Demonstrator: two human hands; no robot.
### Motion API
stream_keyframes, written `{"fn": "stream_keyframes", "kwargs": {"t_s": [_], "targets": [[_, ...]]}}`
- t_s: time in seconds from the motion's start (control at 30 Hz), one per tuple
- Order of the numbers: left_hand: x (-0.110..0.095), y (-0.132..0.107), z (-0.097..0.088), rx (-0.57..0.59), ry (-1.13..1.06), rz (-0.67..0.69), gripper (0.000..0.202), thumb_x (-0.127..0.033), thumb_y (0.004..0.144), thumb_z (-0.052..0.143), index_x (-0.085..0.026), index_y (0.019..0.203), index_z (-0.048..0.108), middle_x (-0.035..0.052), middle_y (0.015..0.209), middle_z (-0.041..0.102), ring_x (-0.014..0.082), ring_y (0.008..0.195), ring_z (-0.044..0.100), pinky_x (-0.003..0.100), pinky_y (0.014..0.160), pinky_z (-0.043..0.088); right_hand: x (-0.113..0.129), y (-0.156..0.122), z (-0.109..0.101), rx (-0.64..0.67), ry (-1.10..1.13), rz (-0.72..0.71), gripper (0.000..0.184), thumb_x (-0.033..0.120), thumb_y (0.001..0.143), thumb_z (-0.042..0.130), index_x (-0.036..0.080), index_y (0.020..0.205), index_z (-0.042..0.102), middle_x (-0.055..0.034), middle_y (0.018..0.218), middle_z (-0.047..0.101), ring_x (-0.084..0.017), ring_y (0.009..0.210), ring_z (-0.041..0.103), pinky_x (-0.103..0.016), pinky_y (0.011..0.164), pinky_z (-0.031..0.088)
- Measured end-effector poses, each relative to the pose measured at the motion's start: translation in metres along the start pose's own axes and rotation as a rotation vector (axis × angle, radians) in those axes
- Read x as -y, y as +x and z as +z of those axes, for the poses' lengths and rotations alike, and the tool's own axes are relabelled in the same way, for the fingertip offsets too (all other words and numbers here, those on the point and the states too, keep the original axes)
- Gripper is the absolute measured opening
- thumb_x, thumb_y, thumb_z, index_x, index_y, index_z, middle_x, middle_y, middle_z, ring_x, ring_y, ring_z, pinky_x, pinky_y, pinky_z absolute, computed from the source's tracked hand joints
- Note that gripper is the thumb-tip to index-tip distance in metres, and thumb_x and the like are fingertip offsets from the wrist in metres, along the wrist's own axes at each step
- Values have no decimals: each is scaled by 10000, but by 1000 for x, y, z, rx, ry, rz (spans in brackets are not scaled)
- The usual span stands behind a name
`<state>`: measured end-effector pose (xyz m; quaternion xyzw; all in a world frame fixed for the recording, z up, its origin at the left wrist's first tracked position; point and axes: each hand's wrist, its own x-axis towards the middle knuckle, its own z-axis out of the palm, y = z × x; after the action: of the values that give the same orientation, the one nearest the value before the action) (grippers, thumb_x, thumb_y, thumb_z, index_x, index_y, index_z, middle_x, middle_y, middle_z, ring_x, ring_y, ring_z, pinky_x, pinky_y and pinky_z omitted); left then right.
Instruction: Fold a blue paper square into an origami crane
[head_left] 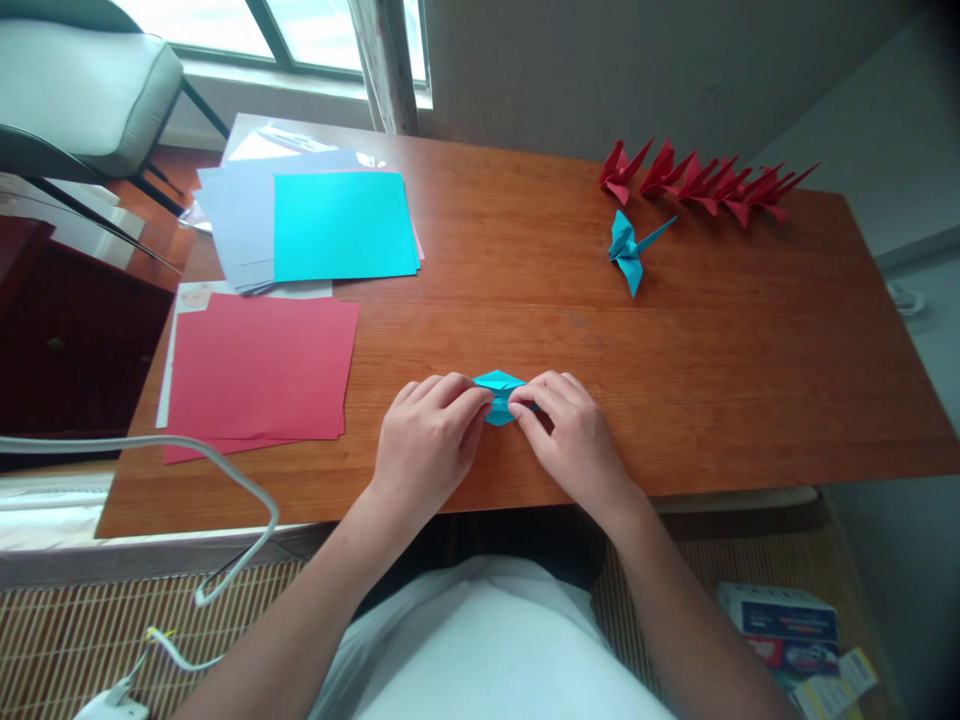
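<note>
And here's the paper point(501, 382), bright blue, folded down to a small, creased piece, blunt points showing at top and bottom! It sits at the near side of the desk point(487, 290), left end pinched by the left hand point(433, 428), right end by the right hand point(574, 432), a fold running crosswise between.

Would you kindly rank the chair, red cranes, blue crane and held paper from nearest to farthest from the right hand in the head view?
1. Held paper, gripped.
2. Blue crane, ahead, right.
3. Red cranes, beyond that.
4. Chair, far left.
</note>
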<state>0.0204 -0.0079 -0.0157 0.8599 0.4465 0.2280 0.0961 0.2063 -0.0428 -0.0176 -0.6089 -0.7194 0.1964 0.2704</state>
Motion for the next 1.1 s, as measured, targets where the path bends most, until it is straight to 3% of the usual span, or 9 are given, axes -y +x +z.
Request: {"fn": "stream_keyframes", "kwargs": {"t_s": [0.5,0.9,1.1], "targets": [[-9,1,2,27,3,-68,192,-263,985,532,-199,883,682,47,894,697,205,791,587,344,721,443,9,0,8,-73,-1,89,88,206,937,625,230,856,651,-37,892,675,-223,870,581,-379,821,481],[0,-8,-5,31,-47,21,115,-226,954,621,-266,912,720,10,985,723,191,845,628,348,728,381,-2,-12,6,-81,71,-38,83,223,933,668,264,897,730,-35,923,669,-211,884,559,-381,811,499],[-1,-10,-3,26,-66,3,109,-222,964,605,-245,935,708,20,992,723,199,881,629,349,760,410,1,-10,5,-68,56,-17,88,220,938,658,252,891,726,-35,922,672,-213,892,563,-385,817,500]]}}
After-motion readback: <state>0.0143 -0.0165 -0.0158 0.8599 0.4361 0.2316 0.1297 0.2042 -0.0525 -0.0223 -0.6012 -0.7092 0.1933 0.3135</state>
